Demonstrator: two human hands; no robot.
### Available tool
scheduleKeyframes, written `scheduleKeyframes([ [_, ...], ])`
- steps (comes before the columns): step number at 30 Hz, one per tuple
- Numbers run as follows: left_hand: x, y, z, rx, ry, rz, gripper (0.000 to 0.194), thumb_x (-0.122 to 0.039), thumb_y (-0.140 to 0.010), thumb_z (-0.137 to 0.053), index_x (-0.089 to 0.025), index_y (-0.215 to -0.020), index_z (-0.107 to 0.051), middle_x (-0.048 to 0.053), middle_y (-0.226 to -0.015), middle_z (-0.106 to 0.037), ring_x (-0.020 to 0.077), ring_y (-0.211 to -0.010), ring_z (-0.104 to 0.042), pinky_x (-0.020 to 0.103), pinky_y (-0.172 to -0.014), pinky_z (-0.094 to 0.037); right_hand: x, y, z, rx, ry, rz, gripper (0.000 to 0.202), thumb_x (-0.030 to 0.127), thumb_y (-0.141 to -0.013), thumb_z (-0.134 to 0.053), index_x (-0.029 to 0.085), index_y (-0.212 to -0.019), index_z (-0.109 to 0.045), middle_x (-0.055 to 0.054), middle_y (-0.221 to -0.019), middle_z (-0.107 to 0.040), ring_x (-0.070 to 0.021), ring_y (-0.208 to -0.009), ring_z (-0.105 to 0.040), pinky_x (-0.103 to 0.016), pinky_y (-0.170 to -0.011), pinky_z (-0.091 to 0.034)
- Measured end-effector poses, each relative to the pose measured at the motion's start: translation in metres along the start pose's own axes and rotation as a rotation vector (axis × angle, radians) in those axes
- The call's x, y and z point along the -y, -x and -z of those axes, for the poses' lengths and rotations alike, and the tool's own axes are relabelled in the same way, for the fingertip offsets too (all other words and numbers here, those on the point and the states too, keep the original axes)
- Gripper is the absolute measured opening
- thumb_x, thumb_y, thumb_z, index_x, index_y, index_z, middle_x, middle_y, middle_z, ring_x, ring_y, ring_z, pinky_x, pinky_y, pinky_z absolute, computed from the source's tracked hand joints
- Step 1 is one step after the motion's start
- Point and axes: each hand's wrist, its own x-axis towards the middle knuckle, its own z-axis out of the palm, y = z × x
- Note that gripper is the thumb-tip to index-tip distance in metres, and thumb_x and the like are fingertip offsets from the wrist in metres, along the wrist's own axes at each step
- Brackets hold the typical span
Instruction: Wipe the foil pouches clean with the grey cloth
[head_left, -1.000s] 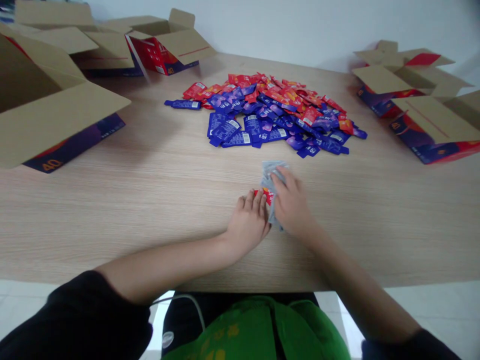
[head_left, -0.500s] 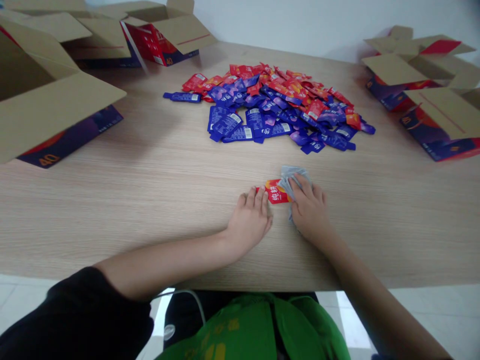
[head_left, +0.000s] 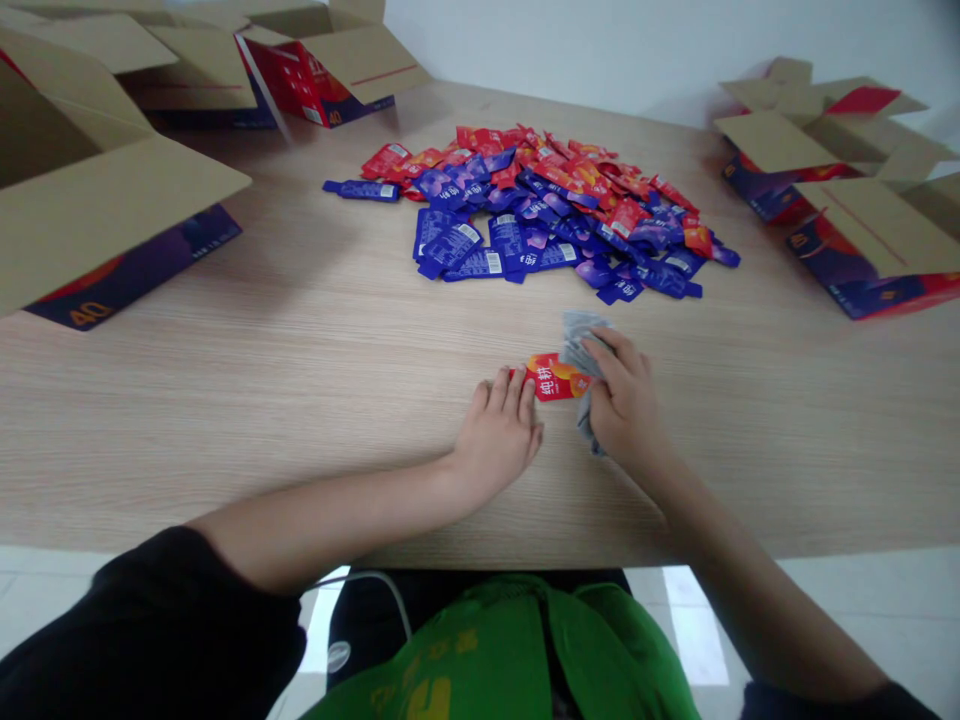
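A red sachet (head_left: 559, 378) with orange shapes and white lettering lies on the wooden table in front of me. My left hand (head_left: 504, 425) rests with its fingers flat over the left end of this sachet, pressing it against the tabletop. Bunched in my right hand (head_left: 624, 385) is a grey cloth (head_left: 581, 338), gripped between thumb and fingers. One fold of the cloth sticks out above the sachet, another hangs below it. The cloth sits at the sachet's right end; I cannot tell whether they touch.
Farther back lies a heap of red sachets (head_left: 581, 175) and blue sachets (head_left: 514, 240). Open cardboard boxes stand on the left (head_left: 139, 265) and on the right (head_left: 847, 275), their flaps spread over the table. A pale wall (head_left: 600, 60) rises behind the table.
My right hand has shifted slightly right and lifted with the cloth, uncovering more of the red sachet's right end. My left hand stays on the sachet.
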Motion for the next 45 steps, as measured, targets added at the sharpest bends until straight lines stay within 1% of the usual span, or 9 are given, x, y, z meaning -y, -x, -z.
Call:
scheduleKeyframes([
  [3, 0.001, -0.001, 0.004, 0.021, -0.003, -0.018, 0.058, -0.035, -0.108, -0.041, 0.001, -0.152, -0.05, 0.023, -0.159, -0.049, 0.0392, -0.151, -0.042, 0.051, -0.114, -0.043, 0.025, -0.005, -0.014, 0.165, 0.133, 0.079, 0.058, 0.011, -0.091, -0.042, 0.022, -0.145, -0.062, -0.01, -0.157, -0.053, -0.0334, -0.127, -0.052, -0.053, -0.104, -0.045],
  [6, 0.002, -0.001, 0.005, 0.023, -0.003, -0.026, 0.058, -0.036, -0.108, -0.041, 0.002, -0.15, -0.052, 0.024, -0.157, -0.051, 0.0384, -0.15, -0.043, 0.05, -0.114, -0.044, 0.029, -0.002, -0.023, 0.235, 0.25, 0.077, 0.056, 0.013, -0.094, -0.043, 0.027, -0.144, -0.064, -0.006, -0.158, -0.053, -0.0339, -0.12, -0.052, -0.053, -0.1, -0.045],
  [14, 0.0, -0.002, 0.005, 0.036, -0.02, -0.021, 0.061, -0.038, -0.108, -0.043, 0.0, -0.155, -0.046, 0.023, -0.163, -0.043, 0.0384, -0.148, -0.046, 0.05, -0.111, -0.046, 0.0, 0.013, -0.007, 0.154, 0.303, -0.038, 0.056, 0.015, -0.093, -0.042, 0.022, -0.144, -0.063, -0.01, -0.157, -0.053, -0.036, -0.118, -0.052, -0.056, -0.097, -0.047],
  [20, 0.008, -0.007, 0.008, -0.018, -0.004, -0.069, 0.047, -0.013, -0.105, -0.039, 0.001, -0.148, -0.053, 0.023, -0.151, -0.058, 0.0347, -0.139, -0.057, 0.044, -0.104, -0.051, -0.023, 0.02, 0.001, 0.164, 0.272, -0.112, 0.058, 0.014, -0.092, -0.041, 0.021, -0.145, -0.062, -0.012, -0.153, -0.056, -0.0355, -0.119, -0.054, -0.056, -0.097, -0.049],
  [26, 0.012, -0.006, 0.003, -0.052, 0.007, -0.068, 0.046, -0.009, -0.105, -0.04, 0.001, -0.148, -0.051, 0.023, -0.152, -0.057, 0.0324, -0.141, -0.053, 0.041, -0.108, -0.05, -0.04, 0.018, 0.003, 0.173, 0.223, -0.141, 0.061, 0.012, -0.089, -0.042, 0.02, -0.146, -0.062, -0.015, -0.153, -0.054, -0.0376, -0.126, -0.053, -0.059, -0.101, -0.048],
  [31, 0.012, -0.004, -0.002, -0.065, 0.022, -0.063, 0.043, -0.012, -0.107, -0.041, -0.001, -0.146, -0.054, 0.023, -0.15, -0.058, 0.0324, -0.141, -0.053, 0.041, -0.109, -0.051, -0.018, -0.004, 0.002, 0.076, 0.106, -0.033, 0.066, 0.006, -0.087, -0.04, 0.017, -0.148, -0.059, -0.015, -0.152, -0.052, -0.0318, -0.132, -0.051, -0.05, -0.106, -0.046],
  [35, 0.013, -0.006, -0.001, -0.052, -0.012, -0.069, 0.042, -0.012, -0.106, -0.041, 0.0, -0.143, -0.058, 0.025, -0.151, -0.057, 0.0327, -0.144, -0.051, 0.042, -0.111, -0.049, 0.017, -0.015, -0.011, 0.238, 0.153, 0.088, 0.062, 0.009, -0.09, -0.043, 0.025, -0.147, -0.061, -0.008, -0.157, -0.051, -0.0332, -0.127, -0.05, -0.052, -0.101, -0.044],
  [37, 0.013, -0.006, 0.003, -0.026, -0.023, -0.076, 0.041, -0.01, -0.105, -0.042, 0.0, -0.14, -0.061, 0.026, -0.15, -0.057, 0.0326, -0.143, -0.053, 0.041, -0.111, -0.05, 0.025, -0.015, -0.018, 0.289, 0.209, 0.1, 0.058, 0.013, -0.091, -0.045, 0.029, -0.143, -0.065, -0.006, -0.157, -0.053, -0.0343, -0.124, -0.049, -0.053, -0.099, -0.043],
  [45, 0.012, -0.006, 0.009, 0.01, -0.042, -0.065, 0.045, -0.008, -0.105, -0.039, 0.001, -0.146, -0.056, 0.023, -0.151, -0.057, 0.0328, -0.141, -0.055, 0.04, -0.107, -0.052, -0.004, 0.003, -0.01, 0.159, 0.288, -0.058, 0.056, 0.017, -0.093, -0.043, 0.024, -0.142, -0.066, -0.009, -0.153, -0.056, -0.0351, -0.113, -0.051, -0.054, -0.091, -0.046],
])
